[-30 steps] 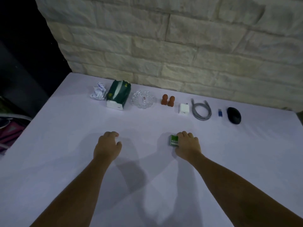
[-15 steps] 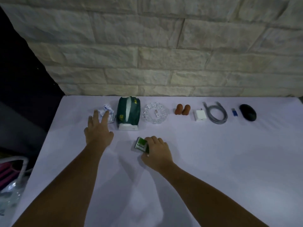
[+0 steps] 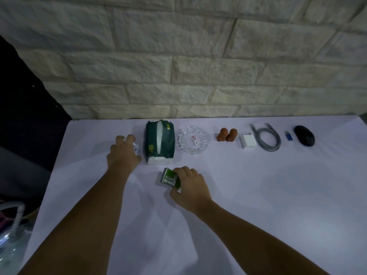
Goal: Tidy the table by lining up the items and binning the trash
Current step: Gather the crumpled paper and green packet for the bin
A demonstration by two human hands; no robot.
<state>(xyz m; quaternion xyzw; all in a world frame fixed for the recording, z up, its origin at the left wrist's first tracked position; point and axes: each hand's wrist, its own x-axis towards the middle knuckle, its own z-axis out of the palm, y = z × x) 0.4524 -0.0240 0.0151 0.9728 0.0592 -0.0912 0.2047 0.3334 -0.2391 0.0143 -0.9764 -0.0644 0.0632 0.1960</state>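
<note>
My left hand point(image 3: 123, 153) is closed over the crumpled paper point(image 3: 136, 149) near the tabletop's point(image 3: 258, 195) far left corner, just beside the green tissue pack point(image 3: 160, 143). My right hand point(image 3: 188, 190) pinches the small green box point(image 3: 169, 178), nearer me than the tissue pack.

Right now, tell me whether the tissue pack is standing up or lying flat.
Lying flat. The tissue pack rests on its broad back on the table, its white tissue slit facing up, one end toward the wall.

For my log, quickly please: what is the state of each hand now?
Left hand: closing over the crumpled paper, grip not confirmed.
Right hand: holding the green box.
</note>
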